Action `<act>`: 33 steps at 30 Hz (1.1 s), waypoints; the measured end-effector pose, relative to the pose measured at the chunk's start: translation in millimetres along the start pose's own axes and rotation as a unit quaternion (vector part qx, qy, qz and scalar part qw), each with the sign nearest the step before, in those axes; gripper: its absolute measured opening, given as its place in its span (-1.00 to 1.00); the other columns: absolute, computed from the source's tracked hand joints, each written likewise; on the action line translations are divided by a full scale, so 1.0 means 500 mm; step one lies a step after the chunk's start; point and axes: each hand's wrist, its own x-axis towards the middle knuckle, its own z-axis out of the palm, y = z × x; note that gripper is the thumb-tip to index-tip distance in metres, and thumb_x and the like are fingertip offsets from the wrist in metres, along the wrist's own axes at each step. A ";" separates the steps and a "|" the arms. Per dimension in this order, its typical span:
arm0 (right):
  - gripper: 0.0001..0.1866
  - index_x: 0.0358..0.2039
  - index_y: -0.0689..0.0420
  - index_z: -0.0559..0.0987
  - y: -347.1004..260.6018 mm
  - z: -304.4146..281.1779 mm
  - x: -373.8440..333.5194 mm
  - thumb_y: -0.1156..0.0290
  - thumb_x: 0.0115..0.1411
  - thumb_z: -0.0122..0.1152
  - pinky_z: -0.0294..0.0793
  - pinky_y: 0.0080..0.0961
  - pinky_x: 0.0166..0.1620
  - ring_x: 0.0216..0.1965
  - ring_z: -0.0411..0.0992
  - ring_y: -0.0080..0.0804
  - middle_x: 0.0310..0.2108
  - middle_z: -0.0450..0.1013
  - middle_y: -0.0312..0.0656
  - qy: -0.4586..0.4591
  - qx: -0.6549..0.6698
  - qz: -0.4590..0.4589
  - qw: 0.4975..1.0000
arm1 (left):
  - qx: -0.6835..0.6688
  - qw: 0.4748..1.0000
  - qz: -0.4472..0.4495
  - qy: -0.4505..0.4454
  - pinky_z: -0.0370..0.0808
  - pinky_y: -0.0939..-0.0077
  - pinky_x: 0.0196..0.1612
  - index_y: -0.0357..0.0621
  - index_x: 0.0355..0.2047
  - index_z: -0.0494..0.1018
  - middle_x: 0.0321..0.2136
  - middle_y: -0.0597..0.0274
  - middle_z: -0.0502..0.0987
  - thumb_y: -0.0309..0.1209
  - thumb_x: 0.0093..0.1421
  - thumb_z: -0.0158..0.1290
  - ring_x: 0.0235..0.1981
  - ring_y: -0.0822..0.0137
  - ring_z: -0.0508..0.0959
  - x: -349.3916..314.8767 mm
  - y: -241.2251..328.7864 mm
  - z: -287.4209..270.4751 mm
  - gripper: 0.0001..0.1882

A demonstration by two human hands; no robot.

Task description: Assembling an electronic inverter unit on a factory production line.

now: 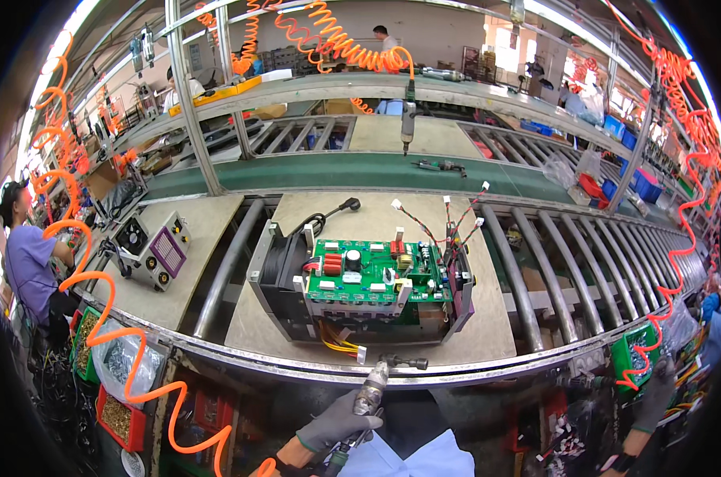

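On a flat beige board over steel rollers, an open black-framed unit sits green circuit board up, presumably for access, the grey-gloved left hand gripping a silver power driver before it; right hand, grip indiscernible, beside a green plastic bin.

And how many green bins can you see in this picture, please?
2. One green bin is at the far left, beside a plastic bag; another green bin is at the right, near the right hand. More may be hidden.
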 end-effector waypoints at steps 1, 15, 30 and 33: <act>-0.73 -0.06 0.30 0.45 -0.063 0.024 -0.021 0.32 0.46 -0.02 0.43 -0.52 -0.12 -0.20 0.34 -0.50 -0.25 0.41 -0.23 -0.036 0.068 0.002 0.997 | 0.003 1.000 0.014 -0.003 0.54 0.51 -0.45 -0.18 -0.09 0.31 -0.41 0.27 0.43 -0.47 0.08 0.25 -0.54 0.44 0.51 0.002 0.002 0.004 -0.57; -0.76 -0.12 0.32 0.56 -0.541 0.613 -0.341 0.41 0.30 0.19 0.38 -0.69 -0.53 -0.57 0.40 -0.65 -0.52 0.48 -0.30 -0.451 0.373 0.294 0.756 | -0.023 0.998 0.030 0.042 0.55 0.51 -0.56 -0.23 -0.15 0.32 -0.47 0.22 0.47 -0.41 0.07 0.26 -0.59 0.41 0.57 0.084 -0.009 0.071 -0.59; -0.79 -0.33 0.28 0.57 -0.574 0.685 -0.395 0.38 0.33 0.17 0.35 -0.63 -0.62 -0.68 0.39 -0.61 -0.63 0.46 -0.22 -0.345 0.347 0.359 0.795 | 0.020 0.997 0.017 0.072 0.58 0.48 -0.55 -0.26 -0.13 0.28 -0.41 0.20 0.49 -0.48 0.08 0.24 -0.58 0.36 0.61 0.094 -0.022 0.070 -0.58; -0.77 -0.41 0.23 0.55 -0.574 0.697 -0.417 0.35 0.34 0.17 0.29 -0.62 -0.62 -0.71 0.34 -0.64 -0.63 0.45 -0.24 -0.320 0.311 0.328 0.833 | -0.005 0.998 0.026 0.064 0.58 0.49 -0.55 -0.26 -0.13 0.28 -0.41 0.21 0.48 -0.49 0.08 0.24 -0.59 0.37 0.60 0.096 -0.026 0.068 -0.59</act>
